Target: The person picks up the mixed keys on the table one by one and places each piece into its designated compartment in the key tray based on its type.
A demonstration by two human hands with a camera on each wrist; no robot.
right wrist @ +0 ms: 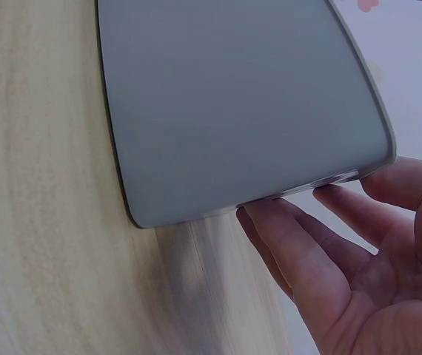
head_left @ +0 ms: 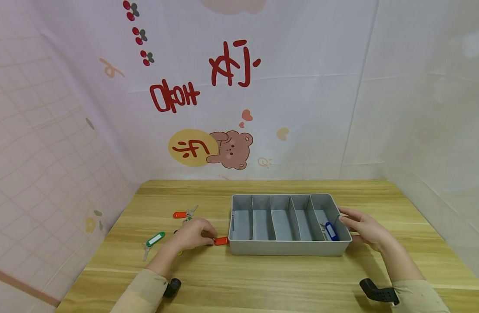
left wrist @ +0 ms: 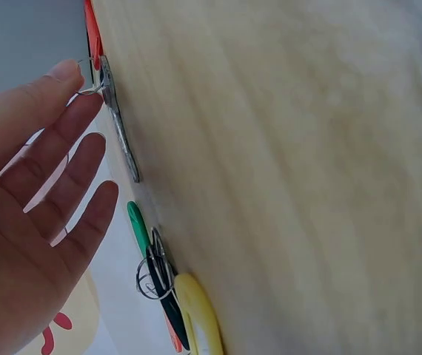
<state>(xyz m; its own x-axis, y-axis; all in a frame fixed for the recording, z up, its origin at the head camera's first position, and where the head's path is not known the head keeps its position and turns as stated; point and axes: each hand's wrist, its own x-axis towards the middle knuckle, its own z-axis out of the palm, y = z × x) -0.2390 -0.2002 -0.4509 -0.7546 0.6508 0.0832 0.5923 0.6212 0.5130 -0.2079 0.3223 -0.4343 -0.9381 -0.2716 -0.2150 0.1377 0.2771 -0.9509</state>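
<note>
My left hand (head_left: 194,234) pinches the thin ring of a red key tag (head_left: 221,241) between thumb and index finger, its other fingers spread. A metal key (left wrist: 121,122) hangs from that ring, close to the table. The tag lies right by the left end of a grey divided box (head_left: 290,248). At the box's other end, my right hand (head_left: 368,228) rests its fingertips against the outer wall, thumb near the rim. A blue key tag (head_left: 331,231) with its key leans in the rightmost compartment; the other compartments hold nothing.
Left of the box, a green key tag (head_left: 156,238) with a key and another red tag (head_left: 180,214) lie on the wooden table (head_left: 262,282). A yellow tag (left wrist: 196,314) and another green tag (left wrist: 138,225) are partly hidden behind my left hand in the head view.
</note>
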